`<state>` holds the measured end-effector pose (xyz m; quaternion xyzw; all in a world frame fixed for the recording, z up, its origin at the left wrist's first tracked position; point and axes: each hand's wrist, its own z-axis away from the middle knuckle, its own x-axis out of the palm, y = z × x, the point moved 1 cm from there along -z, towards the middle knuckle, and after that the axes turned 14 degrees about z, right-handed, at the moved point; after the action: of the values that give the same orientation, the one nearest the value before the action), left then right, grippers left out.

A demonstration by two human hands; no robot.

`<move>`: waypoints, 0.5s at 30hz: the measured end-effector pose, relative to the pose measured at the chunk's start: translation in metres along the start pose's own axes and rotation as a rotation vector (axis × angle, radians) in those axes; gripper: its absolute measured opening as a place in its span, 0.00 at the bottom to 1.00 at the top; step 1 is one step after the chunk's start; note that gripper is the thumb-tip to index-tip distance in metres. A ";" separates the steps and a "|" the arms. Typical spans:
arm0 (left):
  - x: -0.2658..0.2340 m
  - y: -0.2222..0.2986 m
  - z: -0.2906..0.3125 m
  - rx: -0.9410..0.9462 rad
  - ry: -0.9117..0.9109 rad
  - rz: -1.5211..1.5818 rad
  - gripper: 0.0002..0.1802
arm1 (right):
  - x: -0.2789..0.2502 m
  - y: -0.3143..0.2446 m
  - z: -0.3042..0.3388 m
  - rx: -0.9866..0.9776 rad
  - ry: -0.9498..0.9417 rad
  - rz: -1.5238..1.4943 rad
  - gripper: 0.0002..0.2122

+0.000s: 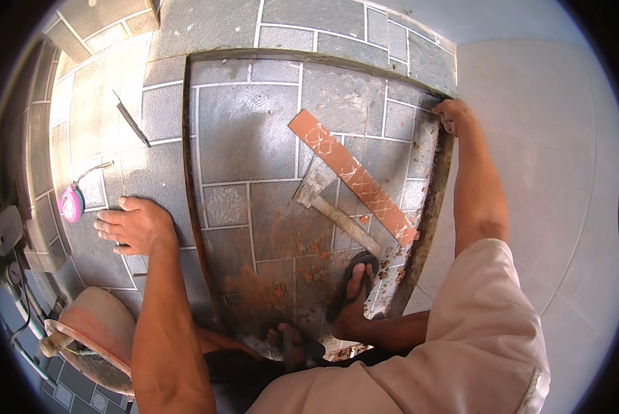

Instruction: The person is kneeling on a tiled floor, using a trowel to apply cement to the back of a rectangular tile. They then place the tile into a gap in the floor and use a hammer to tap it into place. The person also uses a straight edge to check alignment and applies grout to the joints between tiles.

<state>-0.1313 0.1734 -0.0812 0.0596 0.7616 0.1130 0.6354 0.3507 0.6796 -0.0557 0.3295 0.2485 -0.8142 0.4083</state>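
My left hand [138,225] is pressed flat on the grey tiled floor [159,162] left of the recess, fingers spread, holding nothing. At the recess's far right corner my right hand [454,116] has its fingers curled in against the edge; whether anything is in them is hidden. In the recess [244,131] a terracotta tile strip [354,178] lies diagonally, its upper face marked with white crisscross lines. Beneath its left side rests a hatchet-like tool [317,183] with a broad grey head and a wooden handle [351,226]. Nearest my left hand is a pink-and-teal round tape measure [70,204].
A dark pen-like tool [133,124] lies on the left floor. A dusty bucket [106,334] with a wooden-handled tool [55,343] stands at lower left. Reddish rubble [275,297] litters the near recess around my sandalled feet [357,283]. A pale wall [530,172] rises on the right.
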 end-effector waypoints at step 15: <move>-0.007 0.007 0.002 -0.005 -0.041 0.046 0.41 | -0.021 0.002 -0.025 -0.026 -0.182 -0.063 0.16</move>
<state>-0.1287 0.1783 -0.0734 0.0781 0.7465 0.1283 0.6482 0.3700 0.7059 -0.0566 0.2411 0.2312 -0.8498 0.4077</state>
